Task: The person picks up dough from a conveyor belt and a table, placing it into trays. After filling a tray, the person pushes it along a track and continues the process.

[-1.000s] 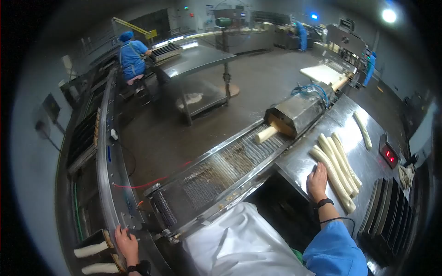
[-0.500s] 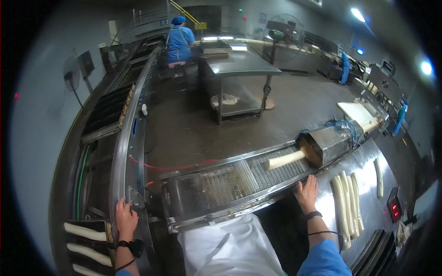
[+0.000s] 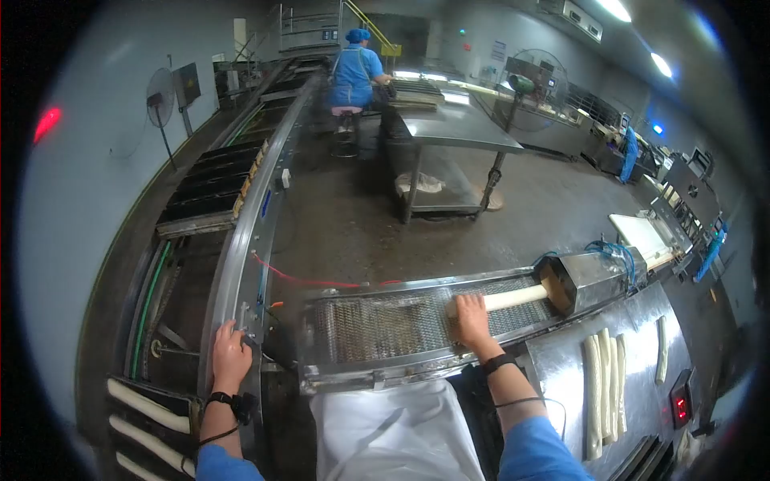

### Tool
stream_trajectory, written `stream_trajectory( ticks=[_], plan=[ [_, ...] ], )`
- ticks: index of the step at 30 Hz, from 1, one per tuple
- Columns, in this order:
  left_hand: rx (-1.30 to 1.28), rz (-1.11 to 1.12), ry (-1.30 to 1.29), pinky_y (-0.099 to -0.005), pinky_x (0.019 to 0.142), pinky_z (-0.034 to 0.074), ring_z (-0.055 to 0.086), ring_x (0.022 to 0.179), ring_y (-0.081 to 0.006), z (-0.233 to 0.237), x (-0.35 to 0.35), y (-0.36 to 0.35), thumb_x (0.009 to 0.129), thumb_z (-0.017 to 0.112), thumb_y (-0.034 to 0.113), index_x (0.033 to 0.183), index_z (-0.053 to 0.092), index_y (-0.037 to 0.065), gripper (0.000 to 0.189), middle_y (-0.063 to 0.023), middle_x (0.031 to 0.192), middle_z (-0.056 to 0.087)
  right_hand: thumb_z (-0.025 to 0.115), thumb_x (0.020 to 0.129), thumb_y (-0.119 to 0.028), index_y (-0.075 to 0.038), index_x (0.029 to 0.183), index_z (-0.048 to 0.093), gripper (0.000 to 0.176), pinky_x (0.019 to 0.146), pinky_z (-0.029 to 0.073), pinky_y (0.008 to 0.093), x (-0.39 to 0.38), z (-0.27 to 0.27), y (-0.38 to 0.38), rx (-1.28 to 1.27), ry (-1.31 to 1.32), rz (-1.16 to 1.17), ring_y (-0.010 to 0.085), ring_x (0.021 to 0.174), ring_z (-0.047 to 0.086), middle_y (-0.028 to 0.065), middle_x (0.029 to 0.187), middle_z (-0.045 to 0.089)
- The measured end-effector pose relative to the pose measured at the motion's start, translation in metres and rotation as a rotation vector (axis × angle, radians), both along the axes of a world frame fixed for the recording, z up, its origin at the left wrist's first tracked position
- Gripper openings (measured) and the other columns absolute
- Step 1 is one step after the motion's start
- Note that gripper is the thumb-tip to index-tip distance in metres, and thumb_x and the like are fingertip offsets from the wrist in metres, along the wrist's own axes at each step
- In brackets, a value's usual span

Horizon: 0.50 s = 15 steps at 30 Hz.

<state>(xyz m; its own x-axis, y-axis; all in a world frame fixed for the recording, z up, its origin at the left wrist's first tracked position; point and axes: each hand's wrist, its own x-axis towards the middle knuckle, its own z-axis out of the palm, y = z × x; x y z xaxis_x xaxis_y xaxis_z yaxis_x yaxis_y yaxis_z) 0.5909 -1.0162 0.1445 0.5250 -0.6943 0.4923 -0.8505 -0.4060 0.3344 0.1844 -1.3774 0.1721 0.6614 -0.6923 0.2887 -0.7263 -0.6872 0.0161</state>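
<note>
My left hand (image 3: 231, 358) rests on the metal side rail (image 3: 234, 276) of the conveyor at left, fingers lying loosely over its top. A dough log (image 3: 517, 297) comes out of a steel housing (image 3: 597, 280) onto the mesh belt (image 3: 385, 325). My right hand (image 3: 473, 325) is closed around the near left end of that log, its fingertips partly hidden. Below my left hand, several pale dough strips (image 3: 148, 405) lie in dark baking trays on the conveyor.
Several dough strips (image 3: 607, 385) lie on the steel table (image 3: 553, 361) at right, beside a red-digit display (image 3: 681, 405). White cloth (image 3: 393, 433) hangs before me. A person in blue (image 3: 353, 76) sits by a steel worktable (image 3: 457, 124). Grouped trays (image 3: 210, 188) stand farther up the conveyor.
My right hand has moved left from the table's edge onto the end of the dough log. My left hand stays on the rail. The view has tilted up and shifted left.
</note>
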Motion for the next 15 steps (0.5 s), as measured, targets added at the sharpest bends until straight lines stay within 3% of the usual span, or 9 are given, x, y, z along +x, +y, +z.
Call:
stream_trajectory(
  ticks=[2, 5, 7, 9, 10, 11, 13, 15],
  plan=[
    [-0.012, -0.007, 0.002, -0.0438, 0.099, 0.043, 0.049, 0.118, -0.0378, 0.000, 0.000, 0.000, 0.069, 0.059, -0.001, 0.088, 0.064, -0.004, 0.020, -0.0209, 0.122, 0.054, 0.062, 0.070, -0.003, -0.009, 0.103, 0.059, 0.033, 0.099, 0.036, 0.0465, 0.019, 0.011, 0.016, -0.012, 0.012, 0.117, 0.0304, 0.107, 0.054, 0.0125, 0.102, 0.058],
    [0.010, 0.008, 0.011, -0.0437, 0.099, 0.043, 0.049, 0.117, -0.0374, 0.001, 0.000, 0.000, 0.069, 0.059, -0.001, 0.089, 0.064, -0.003, 0.020, -0.0200, 0.122, 0.054, 0.062, 0.071, -0.006, -0.011, 0.099, 0.061, 0.028, 0.092, 0.040, 0.0460, 0.026, 0.035, 0.039, 0.016, 0.165, 0.169, 0.0299, 0.103, 0.055, 0.0134, 0.097, 0.059],
    [0.035, 0.018, 0.007, -0.0434, 0.100, 0.042, 0.050, 0.117, -0.0370, -0.001, 0.003, -0.001, 0.070, 0.059, -0.001, 0.089, 0.065, -0.003, 0.020, -0.0194, 0.122, 0.054, 0.062, 0.071, -0.002, -0.009, 0.098, 0.062, 0.028, 0.088, 0.044, 0.0418, 0.005, 0.046, 0.041, 0.035, 0.085, 0.154, 0.0265, 0.098, 0.058, 0.0123, 0.096, 0.059],
    [0.024, 0.013, 0.008, -0.0434, 0.100, 0.042, 0.049, 0.117, -0.0369, -0.002, 0.004, 0.001, 0.070, 0.059, -0.001, 0.089, 0.065, -0.002, 0.020, -0.0193, 0.122, 0.054, 0.061, 0.072, 0.001, -0.007, 0.100, 0.061, 0.029, 0.084, 0.046, 0.0351, -0.043, 0.037, 0.025, 0.406, -0.699, 0.094, 0.0210, 0.095, 0.058, 0.0082, 0.098, 0.060],
    [0.014, 0.016, 0.015, -0.0434, 0.100, 0.042, 0.049, 0.117, -0.0368, -0.001, 0.001, 0.000, 0.070, 0.059, 0.000, 0.089, 0.065, -0.002, 0.020, -0.0191, 0.123, 0.054, 0.060, 0.073, 0.002, -0.005, 0.098, 0.060, 0.027, 0.083, 0.045, 0.0289, -0.071, 0.057, 0.033, 0.570, -0.980, -0.027, 0.0163, 0.093, 0.056, 0.0042, 0.100, 0.058],
    [0.015, 0.006, 0.017, -0.0434, 0.100, 0.042, 0.049, 0.117, -0.0368, 0.000, 0.000, -0.001, 0.070, 0.059, 0.000, 0.089, 0.065, -0.002, 0.020, -0.0191, 0.123, 0.054, 0.059, 0.079, -0.003, -0.006, 0.099, 0.060, 0.021, 0.079, 0.049, 0.0343, -0.104, 0.080, 0.048, 0.532, -1.074, -0.142, 0.0171, 0.087, 0.056, 0.0051, 0.095, 0.058],
    [0.047, 0.039, 0.041, -0.0433, 0.100, 0.042, 0.049, 0.118, -0.0367, 0.006, -0.004, -0.001, 0.070, 0.059, 0.000, 0.089, 0.065, -0.002, 0.020, -0.0191, 0.124, 0.054, 0.059, 0.081, -0.005, -0.007, 0.093, 0.059, 0.012, 0.074, 0.047, 0.0302, -0.192, 0.067, 0.052, 0.335, -1.314, -0.293, 0.0144, 0.076, 0.054, 0.0030, 0.091, 0.057],
    [0.053, 0.029, 0.036, -0.0431, 0.101, 0.042, 0.049, 0.118, -0.0367, 0.004, -0.002, -0.001, 0.070, 0.059, -0.001, 0.089, 0.065, -0.003, 0.020, -0.0191, 0.124, 0.054, 0.057, 0.084, -0.005, -0.008, 0.093, 0.059, 0.010, 0.068, 0.044, 0.0283, -0.289, 0.037, 0.074, 0.239, -1.481, -0.525, 0.0127, 0.076, 0.050, 0.0027, 0.085, 0.056]
  ],
)
